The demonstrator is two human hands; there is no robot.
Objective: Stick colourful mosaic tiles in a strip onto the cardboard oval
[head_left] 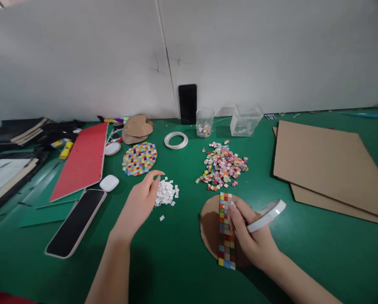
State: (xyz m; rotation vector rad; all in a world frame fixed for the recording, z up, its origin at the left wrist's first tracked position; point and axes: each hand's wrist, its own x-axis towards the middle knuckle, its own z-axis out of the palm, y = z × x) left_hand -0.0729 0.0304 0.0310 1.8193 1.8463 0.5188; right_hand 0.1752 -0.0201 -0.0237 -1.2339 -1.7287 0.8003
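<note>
My left hand [144, 193] is beside a small heap of white square paper pieces [166, 192]. Its thumb and index finger are bent close together; whatever they may pinch is too small to make out. A roll of white tape [267, 215] sits in my right hand [252, 234], which is closed around it. The fingertips of that hand touch a strip of colored mosaic tiles [226, 228]. This strip lies lengthwise across a round cardboard disc [209, 228], partly covered by my right hand.
Mixed colored beads [223, 164] are heaped behind the disc. A tile-covered round [140, 158], another tape roll [176, 140], a plastic cup [204, 122] and a clear box [246, 120] stand farther back. Cardboard sheets [322, 164] lie right; a phone [76, 223] and red board [81, 160] left.
</note>
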